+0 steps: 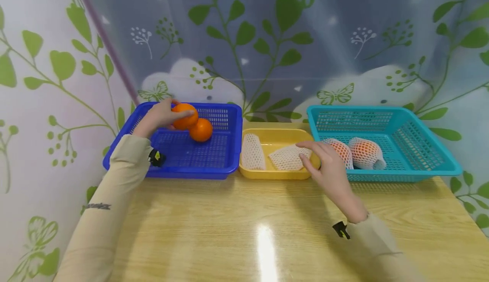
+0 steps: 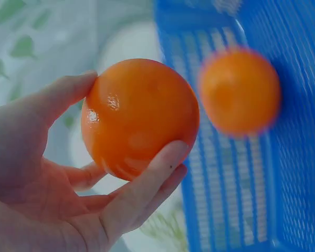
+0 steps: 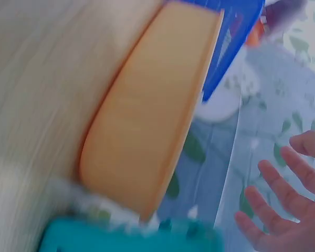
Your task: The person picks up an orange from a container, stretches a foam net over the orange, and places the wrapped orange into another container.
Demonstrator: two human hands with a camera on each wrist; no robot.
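The left hand [image 1: 158,115] grips an orange [image 1: 186,116], fingers curled round it, over the blue basket [image 1: 179,152]. The right hand [image 1: 330,169], fingers parted and empty, is near a foam net [image 1: 288,157] in the yellow tray [image 1: 273,174]. Orange pickup seems in hand; next likely calls for pinching that net.

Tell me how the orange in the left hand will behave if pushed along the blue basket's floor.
The held orange would probably roll readily, being nearly round. Its shiny highlights suggest smooth, perhaps slightly slippery skin. The raised walls of the blue basket should likely keep it inside.
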